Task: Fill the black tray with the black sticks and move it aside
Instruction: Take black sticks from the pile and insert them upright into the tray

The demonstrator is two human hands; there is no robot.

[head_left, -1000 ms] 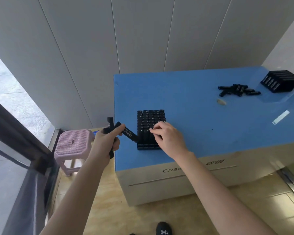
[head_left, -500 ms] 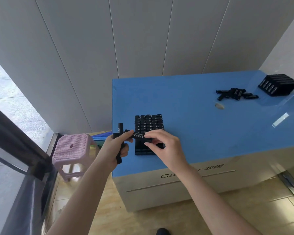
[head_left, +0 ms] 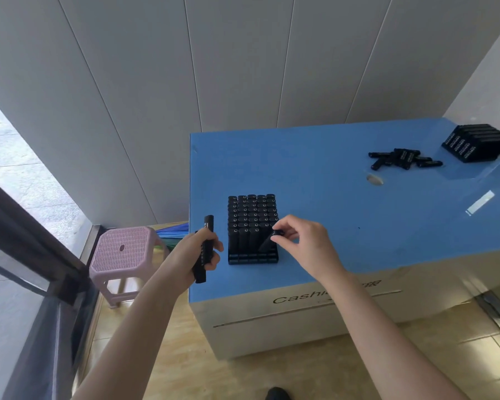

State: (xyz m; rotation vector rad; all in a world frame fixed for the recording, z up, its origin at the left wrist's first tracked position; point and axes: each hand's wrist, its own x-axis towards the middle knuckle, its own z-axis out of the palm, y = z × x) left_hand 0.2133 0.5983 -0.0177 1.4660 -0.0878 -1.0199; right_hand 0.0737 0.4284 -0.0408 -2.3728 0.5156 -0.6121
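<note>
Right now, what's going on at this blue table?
A person is loading the tray on the table. The right hand pinches a stick, tilted, at the tray's near right corner. The left hand grips spare sticks just left of the tray. Most slots look filled. A loose pile and a second tray sit at the far right.

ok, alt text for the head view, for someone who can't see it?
A person's right hand pinches a tilted black stick into the near row of an almost full black tray on a blue table. The left hand holds spare sticks in its grip beside the tray. Loose sticks and a second tray sit far right.
</note>
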